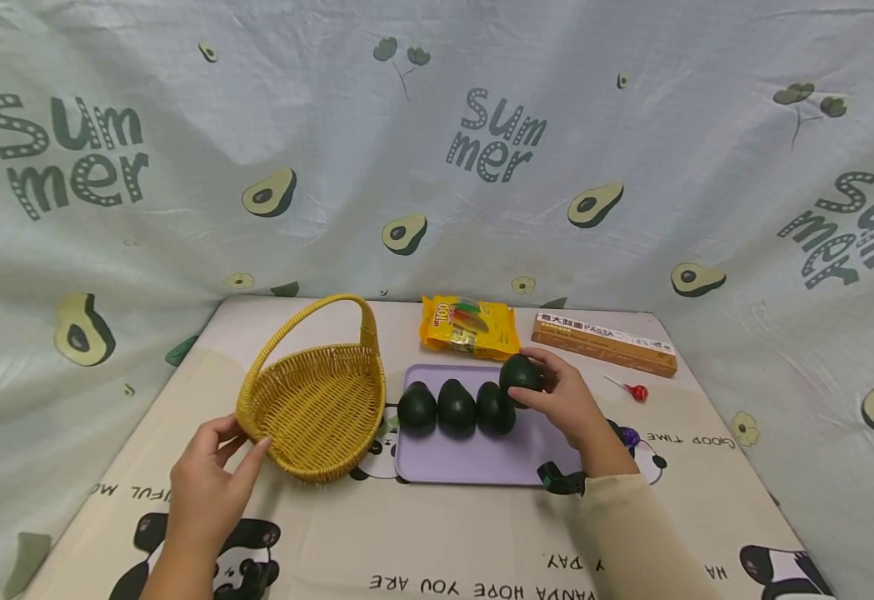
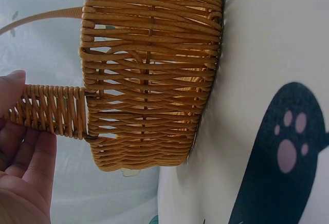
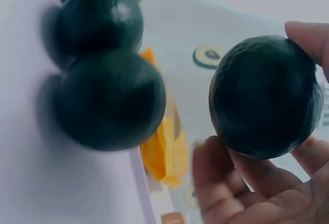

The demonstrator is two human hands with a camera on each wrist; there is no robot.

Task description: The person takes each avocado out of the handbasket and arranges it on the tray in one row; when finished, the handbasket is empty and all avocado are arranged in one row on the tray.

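My left hand (image 1: 210, 479) holds the left side of a yellow-brown wicker basket (image 1: 332, 458). In the left wrist view, the thumb lies on one side of the woven handle (image 2: 49, 111) and the fingers on the other. Inside, the basket holds nothing. My right hand (image 1: 567, 404) grips a dark green avocado (image 1: 520, 379) by its sides, lifted above the right part of a lilac tray (image 1: 474, 467). Three more avocados (image 1: 456, 408) stand in a row on the tray's left half; the right wrist view shows them apart from the held avocado (image 3: 264, 98).
Behind the tray lies a yellow snack packet (image 1: 470, 327), with a brown pasta box (image 1: 603, 343) to its right. A red lollipop (image 1: 636, 392) lies right of my right hand. Panda-print cloth covers the table; avocado-patterned curtains (image 1: 437, 167) enclose it behind and at both sides.
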